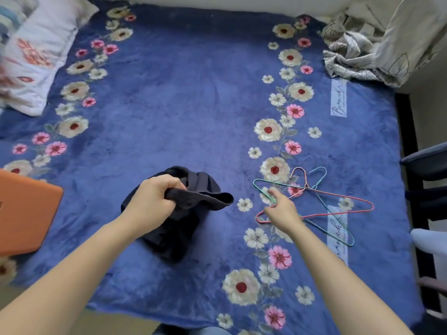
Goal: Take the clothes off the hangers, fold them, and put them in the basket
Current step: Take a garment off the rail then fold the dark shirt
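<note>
Folding seems next: left hand (154,201) grips the dark garment (174,228), right hand (281,210) hovers loose-fingered and empty over bare hangers (306,187).

The garment (174,228) is plain dark navy. Beneath it, the blanket (193,93) is medium blue, with a band of cream and pink flowers, red at their centres, on either side of the garment. To the garment's right lie a pink hanger (348,198) and a teal hanger (278,184). To its left is a plain orange object (26,213). Beyond the garment to the left is a white pillow (41,56) with coral leaf prints, and beyond it to the right a beige sheet (362,49) with dark leaf outlines.
</note>
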The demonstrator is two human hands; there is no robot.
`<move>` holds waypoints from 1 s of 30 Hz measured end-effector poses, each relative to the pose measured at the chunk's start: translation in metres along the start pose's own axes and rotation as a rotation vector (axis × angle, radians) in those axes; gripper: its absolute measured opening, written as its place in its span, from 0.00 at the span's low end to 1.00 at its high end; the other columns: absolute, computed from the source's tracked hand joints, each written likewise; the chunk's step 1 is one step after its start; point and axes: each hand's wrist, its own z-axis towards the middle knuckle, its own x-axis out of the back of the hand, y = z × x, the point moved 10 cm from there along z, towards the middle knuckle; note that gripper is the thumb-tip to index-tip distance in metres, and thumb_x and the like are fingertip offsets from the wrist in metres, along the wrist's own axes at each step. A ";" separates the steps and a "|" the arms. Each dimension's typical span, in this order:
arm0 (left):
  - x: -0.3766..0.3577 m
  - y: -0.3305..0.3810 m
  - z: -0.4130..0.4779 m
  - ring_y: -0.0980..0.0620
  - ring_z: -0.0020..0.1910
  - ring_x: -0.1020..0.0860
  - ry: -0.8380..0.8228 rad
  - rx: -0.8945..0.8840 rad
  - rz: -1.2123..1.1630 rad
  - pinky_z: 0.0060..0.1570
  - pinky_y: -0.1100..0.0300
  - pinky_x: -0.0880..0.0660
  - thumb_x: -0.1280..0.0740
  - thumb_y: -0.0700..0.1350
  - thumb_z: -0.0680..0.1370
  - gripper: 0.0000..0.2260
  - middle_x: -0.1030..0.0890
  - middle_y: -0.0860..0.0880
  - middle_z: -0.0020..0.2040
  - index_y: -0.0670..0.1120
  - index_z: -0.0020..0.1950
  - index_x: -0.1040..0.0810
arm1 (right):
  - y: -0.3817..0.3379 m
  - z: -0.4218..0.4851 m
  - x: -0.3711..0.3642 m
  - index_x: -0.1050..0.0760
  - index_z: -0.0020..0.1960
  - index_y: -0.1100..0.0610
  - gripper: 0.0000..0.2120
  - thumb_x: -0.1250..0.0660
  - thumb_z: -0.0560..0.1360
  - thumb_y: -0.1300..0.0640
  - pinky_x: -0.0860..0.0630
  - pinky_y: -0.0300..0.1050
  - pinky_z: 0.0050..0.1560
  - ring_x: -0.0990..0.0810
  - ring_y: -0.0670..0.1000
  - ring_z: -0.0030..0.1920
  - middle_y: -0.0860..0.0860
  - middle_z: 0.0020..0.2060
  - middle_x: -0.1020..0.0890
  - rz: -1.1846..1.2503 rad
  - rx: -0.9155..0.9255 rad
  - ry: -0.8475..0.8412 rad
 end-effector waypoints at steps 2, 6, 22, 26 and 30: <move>0.005 0.007 -0.011 0.57 0.35 0.24 -0.078 0.003 -0.046 0.37 0.63 0.29 0.44 0.37 0.61 0.19 0.20 0.55 0.35 0.61 0.32 0.23 | -0.045 -0.021 -0.045 0.43 0.78 0.52 0.42 0.27 0.70 0.60 0.36 0.47 0.69 0.36 0.53 0.73 0.53 0.74 0.35 0.046 0.148 -0.170; 0.039 0.027 -0.036 0.56 0.31 0.27 -0.109 -0.055 -0.168 0.32 0.64 0.32 0.44 0.35 0.61 0.15 0.20 0.47 0.34 0.52 0.32 0.23 | -0.088 -0.046 -0.100 0.44 0.78 0.49 0.44 0.24 0.69 0.49 0.36 0.54 0.69 0.38 0.50 0.72 0.49 0.71 0.34 -0.021 0.175 -0.231; 0.342 -0.004 -0.083 0.60 0.38 0.24 0.387 -0.229 0.160 0.39 0.65 0.29 0.46 0.39 0.60 0.21 0.22 0.51 0.39 0.55 0.46 0.24 | -0.335 -0.199 0.089 0.16 0.41 0.58 0.10 0.27 0.66 0.52 0.21 0.40 0.36 0.17 0.51 0.35 0.55 0.38 0.15 0.663 0.406 -0.260; 0.389 0.012 -0.069 0.50 0.37 0.27 0.234 -0.316 -0.129 0.36 0.59 0.33 0.42 0.39 0.63 0.17 0.23 0.42 0.38 0.58 0.39 0.20 | -0.379 -0.237 0.112 0.20 0.41 0.58 0.27 0.16 0.48 0.45 0.22 0.38 0.32 0.18 0.48 0.32 0.53 0.34 0.16 0.434 0.449 -0.252; 0.378 0.017 -0.050 0.61 0.36 0.19 -0.156 -0.258 0.026 0.38 0.73 0.26 0.21 0.53 0.64 0.12 0.16 0.57 0.38 0.54 0.44 0.17 | -0.393 -0.258 0.111 0.23 0.51 0.63 0.28 0.19 0.54 0.61 0.19 0.46 0.37 0.14 0.57 0.41 0.59 0.43 0.14 0.111 0.285 -0.352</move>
